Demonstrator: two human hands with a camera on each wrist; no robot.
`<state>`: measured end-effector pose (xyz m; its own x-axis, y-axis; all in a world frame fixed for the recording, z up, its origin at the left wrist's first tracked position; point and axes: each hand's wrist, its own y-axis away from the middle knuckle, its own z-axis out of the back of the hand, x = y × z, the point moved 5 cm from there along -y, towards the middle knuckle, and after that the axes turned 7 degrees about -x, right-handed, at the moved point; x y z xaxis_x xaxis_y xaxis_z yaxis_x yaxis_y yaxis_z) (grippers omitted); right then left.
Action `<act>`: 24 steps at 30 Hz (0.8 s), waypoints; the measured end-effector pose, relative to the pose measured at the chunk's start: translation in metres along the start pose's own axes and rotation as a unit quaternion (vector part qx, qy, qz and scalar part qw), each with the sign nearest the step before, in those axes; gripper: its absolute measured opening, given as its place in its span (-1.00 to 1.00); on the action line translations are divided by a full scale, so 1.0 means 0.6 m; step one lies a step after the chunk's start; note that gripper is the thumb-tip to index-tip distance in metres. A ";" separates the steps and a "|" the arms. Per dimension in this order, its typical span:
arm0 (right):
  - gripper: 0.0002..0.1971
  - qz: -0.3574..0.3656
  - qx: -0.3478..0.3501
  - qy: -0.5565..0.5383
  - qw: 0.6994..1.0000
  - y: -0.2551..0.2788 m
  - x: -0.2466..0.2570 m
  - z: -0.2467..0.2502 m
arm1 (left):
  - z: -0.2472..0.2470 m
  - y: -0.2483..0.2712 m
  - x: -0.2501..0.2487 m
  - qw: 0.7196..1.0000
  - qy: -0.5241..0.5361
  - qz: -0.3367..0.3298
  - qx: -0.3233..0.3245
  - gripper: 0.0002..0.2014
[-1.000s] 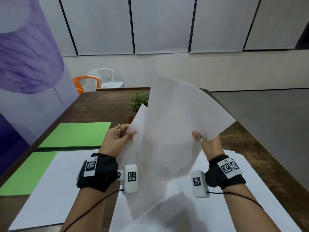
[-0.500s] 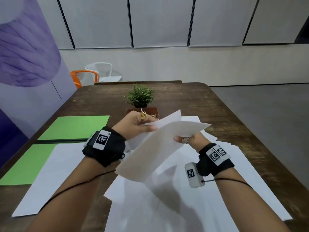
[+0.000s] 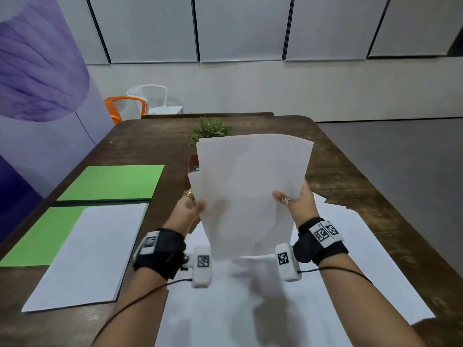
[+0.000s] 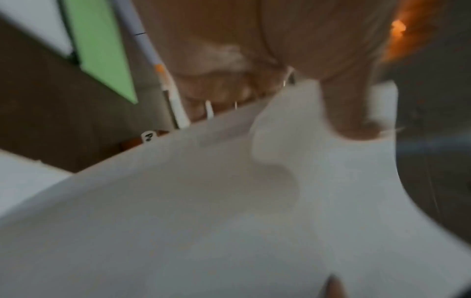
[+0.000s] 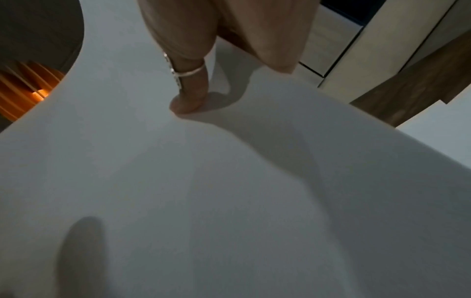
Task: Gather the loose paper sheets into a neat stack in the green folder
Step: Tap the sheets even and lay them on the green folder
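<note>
Both hands hold white paper sheets (image 3: 250, 196) up in the middle. The left hand (image 3: 186, 211) pinches one side, the right hand (image 3: 298, 204) the other. The green folder (image 3: 110, 182) lies open at the left.

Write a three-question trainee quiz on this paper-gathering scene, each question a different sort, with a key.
1. True or false: the held sheets lie flat on the wooden table.
2. Multiple choice: what lies on the near half of the open green folder?
A. a potted plant
B. a stack of white paper
C. nothing but green
3. Fill in: the left hand and right hand each grip one ____ of the held sheets.

Key
1. False: both hands hold them up, roughly upright, in front of the potted plant.
2. B
3. side edge; more loose sheets lie on the table below.
</note>
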<state>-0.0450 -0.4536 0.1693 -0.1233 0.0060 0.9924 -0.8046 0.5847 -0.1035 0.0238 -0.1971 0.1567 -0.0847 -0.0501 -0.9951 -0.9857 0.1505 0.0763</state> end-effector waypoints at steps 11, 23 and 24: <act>-0.46 0.041 0.012 0.038 0.998 0.021 -0.014 -0.021 | -0.047 0.050 -0.048 0.907 -0.177 -0.328 -0.196 -0.70; -0.67 0.045 -0.004 0.093 0.995 0.011 -0.022 -0.033 | -0.055 0.022 -0.034 0.913 -0.162 -0.297 -0.230 -0.74; -0.65 0.035 0.000 0.109 0.993 0.012 -0.031 -0.031 | -0.052 0.019 -0.022 0.916 -0.160 -0.288 -0.228 -0.70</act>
<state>-0.0378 -0.4344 0.1510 -0.0506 0.2218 0.9738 -0.7984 0.5768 -0.1728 0.0091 -0.2254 0.1724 0.4437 0.3118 -0.8402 -0.8178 -0.2425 -0.5218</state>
